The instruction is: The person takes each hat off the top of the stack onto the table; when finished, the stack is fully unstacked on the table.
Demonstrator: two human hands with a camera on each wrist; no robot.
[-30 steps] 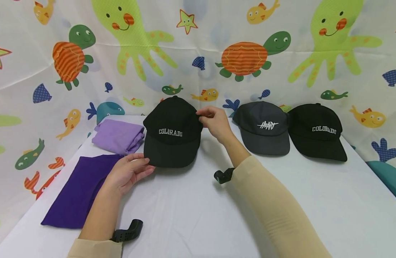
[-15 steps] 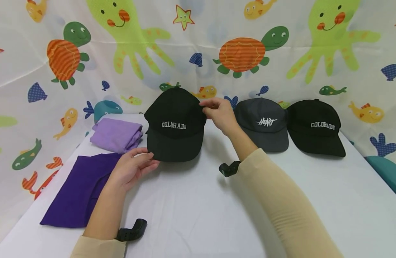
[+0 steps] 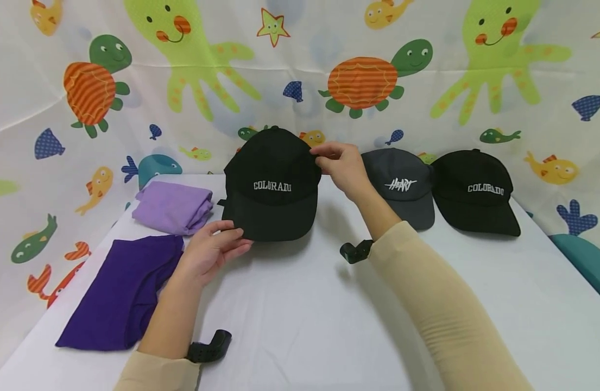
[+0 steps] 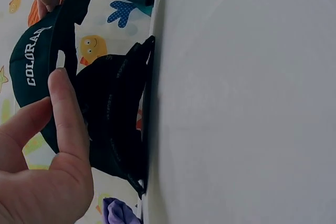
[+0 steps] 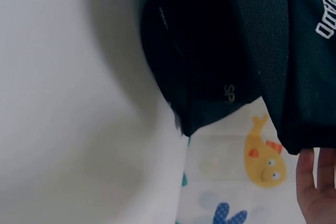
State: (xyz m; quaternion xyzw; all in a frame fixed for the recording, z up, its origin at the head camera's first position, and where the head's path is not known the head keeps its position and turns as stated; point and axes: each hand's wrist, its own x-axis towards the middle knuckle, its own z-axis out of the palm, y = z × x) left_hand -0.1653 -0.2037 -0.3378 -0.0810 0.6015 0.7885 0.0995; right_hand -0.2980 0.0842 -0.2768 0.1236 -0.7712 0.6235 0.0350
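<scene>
A black baseball cap (image 3: 275,163) with white COLORADO lettering is held up over the table, brim towards me. My left hand (image 3: 212,252) pinches the left end of its brim (image 4: 58,40) between thumb and fingers. On the other side, my right hand (image 3: 346,168) pinches the crown's upper right edge. More dark cap fabric (image 4: 107,124) shows under the brim in the left wrist view, close to the table. White letters mark similar dark fabric (image 5: 205,66) in the right wrist view, where my right fingertips (image 5: 306,169) lie along the crown's edge.
At the back right stand a dark grey HEART cap (image 3: 402,190) and another black COLORADO cap (image 3: 475,190). Folded lilac cloth (image 3: 172,206) and dark purple cloth (image 3: 116,293) lie left. A sea-animal curtain (image 3: 300,49) hangs behind the white table (image 3: 300,326).
Both hands have raised the cap slightly and shifted it to the right, keeping the same grips. The other caps and the folded cloths have stayed put.
</scene>
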